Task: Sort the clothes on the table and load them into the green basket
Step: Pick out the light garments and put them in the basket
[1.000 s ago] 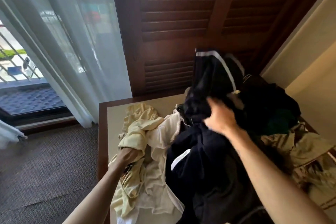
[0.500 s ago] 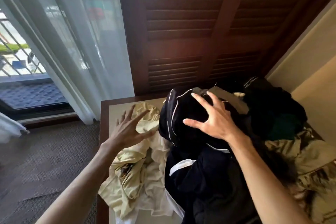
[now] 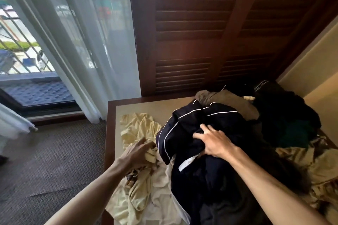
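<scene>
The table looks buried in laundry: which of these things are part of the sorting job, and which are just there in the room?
Part of the job:
- dark garment with white piping, under the right hand
- pale yellow clothes, touched by the left hand
- olive garment
- table
The green basket is not in view.

Just there:
- sheer curtain
- louvred wooden doors
- carpet

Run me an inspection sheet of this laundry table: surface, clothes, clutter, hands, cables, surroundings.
Surface: beige-topped table with dark wood rim, mostly covered.
Job's things: dark navy garment with white piping; pale yellow crumpled clothes; olive-brown garment; black and green heap. Green basket: nothing seen.
Clutter: nothing seen.
Grippers: left hand on the yellow clothes; right hand on the navy garment.
Cables: nothing seen.
Surroundings: sheer white curtain; brown louvred wooden doors; grey carpet.
</scene>
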`<action>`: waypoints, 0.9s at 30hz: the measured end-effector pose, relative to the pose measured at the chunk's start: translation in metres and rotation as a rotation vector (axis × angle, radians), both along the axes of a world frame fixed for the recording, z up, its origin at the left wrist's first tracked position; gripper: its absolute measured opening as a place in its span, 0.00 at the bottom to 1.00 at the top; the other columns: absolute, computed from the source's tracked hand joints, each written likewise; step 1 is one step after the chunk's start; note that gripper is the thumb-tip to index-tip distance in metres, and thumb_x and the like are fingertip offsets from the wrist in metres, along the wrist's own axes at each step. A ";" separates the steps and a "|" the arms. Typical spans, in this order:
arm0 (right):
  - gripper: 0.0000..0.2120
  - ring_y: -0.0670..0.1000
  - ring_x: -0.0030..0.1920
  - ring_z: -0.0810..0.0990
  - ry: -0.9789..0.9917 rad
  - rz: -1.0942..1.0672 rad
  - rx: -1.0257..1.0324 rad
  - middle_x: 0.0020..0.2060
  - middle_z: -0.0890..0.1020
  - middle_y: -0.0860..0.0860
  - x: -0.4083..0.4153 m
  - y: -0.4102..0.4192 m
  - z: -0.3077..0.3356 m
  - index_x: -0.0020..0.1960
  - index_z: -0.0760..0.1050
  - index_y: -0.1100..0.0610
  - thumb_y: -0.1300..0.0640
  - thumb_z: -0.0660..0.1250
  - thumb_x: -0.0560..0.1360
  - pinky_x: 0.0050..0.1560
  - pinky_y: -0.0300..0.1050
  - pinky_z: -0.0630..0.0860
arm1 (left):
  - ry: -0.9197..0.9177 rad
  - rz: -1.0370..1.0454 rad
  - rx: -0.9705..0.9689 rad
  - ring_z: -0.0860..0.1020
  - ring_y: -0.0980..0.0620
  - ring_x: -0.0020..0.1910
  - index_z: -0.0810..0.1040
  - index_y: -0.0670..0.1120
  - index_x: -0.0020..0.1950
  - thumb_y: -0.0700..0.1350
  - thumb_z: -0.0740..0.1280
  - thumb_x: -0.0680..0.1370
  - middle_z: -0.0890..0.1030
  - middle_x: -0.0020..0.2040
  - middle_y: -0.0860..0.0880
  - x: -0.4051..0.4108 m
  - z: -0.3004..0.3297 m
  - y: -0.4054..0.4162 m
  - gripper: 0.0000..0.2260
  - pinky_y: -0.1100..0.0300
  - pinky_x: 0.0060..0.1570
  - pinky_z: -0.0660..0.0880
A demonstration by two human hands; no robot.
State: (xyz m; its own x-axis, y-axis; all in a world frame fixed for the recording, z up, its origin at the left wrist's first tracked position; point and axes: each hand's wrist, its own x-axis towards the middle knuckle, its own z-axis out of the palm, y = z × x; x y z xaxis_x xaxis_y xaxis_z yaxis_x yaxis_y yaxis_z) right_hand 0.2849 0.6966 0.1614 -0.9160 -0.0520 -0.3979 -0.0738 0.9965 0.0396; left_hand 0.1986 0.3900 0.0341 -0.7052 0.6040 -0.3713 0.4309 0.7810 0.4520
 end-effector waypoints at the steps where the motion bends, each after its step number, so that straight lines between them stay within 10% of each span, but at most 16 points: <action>1: 0.26 0.56 0.67 0.72 -0.008 -0.028 -0.048 0.64 0.69 0.50 -0.003 0.001 0.010 0.68 0.71 0.41 0.42 0.74 0.71 0.57 0.55 0.76 | -0.003 0.020 0.067 0.77 0.48 0.52 0.79 0.54 0.67 0.72 0.78 0.58 0.75 0.56 0.50 -0.005 0.007 0.001 0.42 0.59 0.47 0.74; 6: 0.23 0.39 0.41 0.79 -0.204 -0.140 -0.368 0.37 0.79 0.39 -0.014 0.006 0.089 0.53 0.82 0.48 0.38 0.80 0.63 0.43 0.38 0.75 | 0.086 0.202 0.383 0.74 0.59 0.31 0.80 0.54 0.36 0.65 0.74 0.70 0.78 0.32 0.57 -0.010 0.105 -0.001 0.15 0.64 0.33 0.69; 9: 0.11 0.40 0.24 0.71 -0.315 -0.078 -0.321 0.21 0.73 0.41 -0.036 0.013 0.122 0.42 0.82 0.50 0.44 0.79 0.68 0.29 0.34 0.64 | -0.074 0.329 0.568 0.65 0.53 0.30 0.63 0.48 0.32 0.67 0.57 0.79 0.67 0.28 0.54 -0.021 0.157 0.004 0.27 0.56 0.35 0.65; 13: 0.06 0.47 0.42 0.80 -0.231 -0.161 -0.140 0.44 0.86 0.48 -0.080 0.006 0.089 0.52 0.83 0.50 0.54 0.72 0.76 0.39 0.39 0.71 | -0.032 0.487 0.695 0.74 0.53 0.40 0.76 0.50 0.42 0.71 0.54 0.79 0.77 0.40 0.49 -0.043 0.165 0.027 0.27 0.62 0.40 0.70; 16: 0.34 0.56 0.72 0.70 0.022 -0.275 -0.185 0.71 0.74 0.51 -0.071 -0.006 0.040 0.72 0.71 0.44 0.34 0.73 0.70 0.68 0.58 0.66 | -0.038 0.433 0.516 0.78 0.50 0.59 0.75 0.60 0.71 0.74 0.49 0.78 0.81 0.65 0.48 -0.040 0.116 0.039 0.31 0.58 0.54 0.75; 19: 0.48 0.57 0.81 0.45 0.088 -0.291 -0.350 0.81 0.52 0.51 -0.037 -0.009 0.016 0.78 0.54 0.33 0.18 0.61 0.62 0.74 0.72 0.47 | -0.072 0.313 0.111 0.68 0.37 0.74 0.61 0.69 0.78 0.83 0.38 0.67 0.66 0.78 0.45 -0.032 0.053 0.030 0.43 0.32 0.73 0.59; 22: 0.60 0.60 0.75 0.22 0.004 -0.068 -0.267 0.76 0.24 0.47 -0.007 -0.017 -0.008 0.76 0.33 0.29 0.18 0.65 0.56 0.70 0.77 0.38 | -0.090 0.188 0.034 0.36 0.33 0.80 0.45 0.78 0.75 0.86 0.47 0.63 0.35 0.83 0.52 -0.009 0.020 0.016 0.41 0.26 0.71 0.35; 27: 0.67 0.68 0.75 0.25 -0.036 0.148 -0.121 0.74 0.21 0.50 -0.007 -0.035 -0.058 0.75 0.28 0.32 0.25 0.74 0.56 0.68 0.80 0.54 | -0.084 -0.032 -0.038 0.22 0.32 0.72 0.31 0.73 0.75 0.83 0.64 0.61 0.19 0.75 0.50 0.002 -0.006 -0.002 0.54 0.25 0.73 0.39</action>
